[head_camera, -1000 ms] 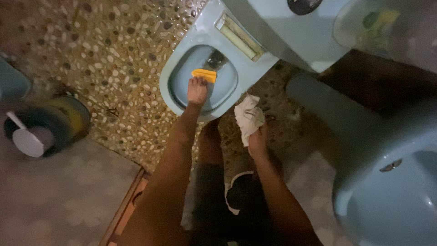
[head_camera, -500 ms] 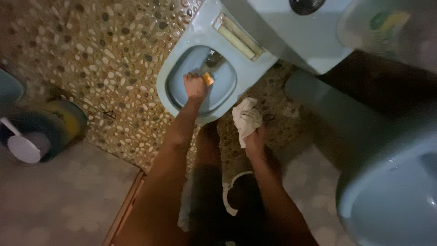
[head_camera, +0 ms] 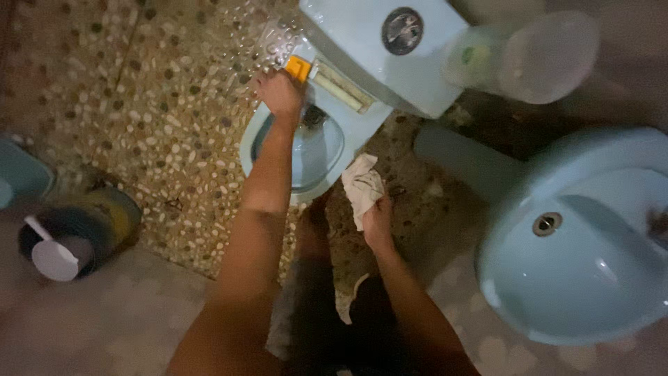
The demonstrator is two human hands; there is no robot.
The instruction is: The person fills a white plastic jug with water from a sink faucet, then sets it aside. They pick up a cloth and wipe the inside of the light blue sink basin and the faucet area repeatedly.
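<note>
Orange sponge point(head_camera: 298, 67), prob. soft & light, clenched in left hand point(head_camera: 278, 92) at toilet point(head_camera: 362, 129) rim; right hand point(head_camera: 376, 221) grips limp cloth point(head_camera: 361, 186).

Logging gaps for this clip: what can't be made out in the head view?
- Orange sponge: mostly covered by the left hand.
- Pale blue toilet bowl: inside partly hidden by the left forearm.
- Clear plastic container on the cistern: blurred.
- Pale blue washbasin: cut by the right edge.

Orange sponge point(head_camera: 298, 67) mostly hidden — left hand point(head_camera: 280, 92) covers it.
</note>
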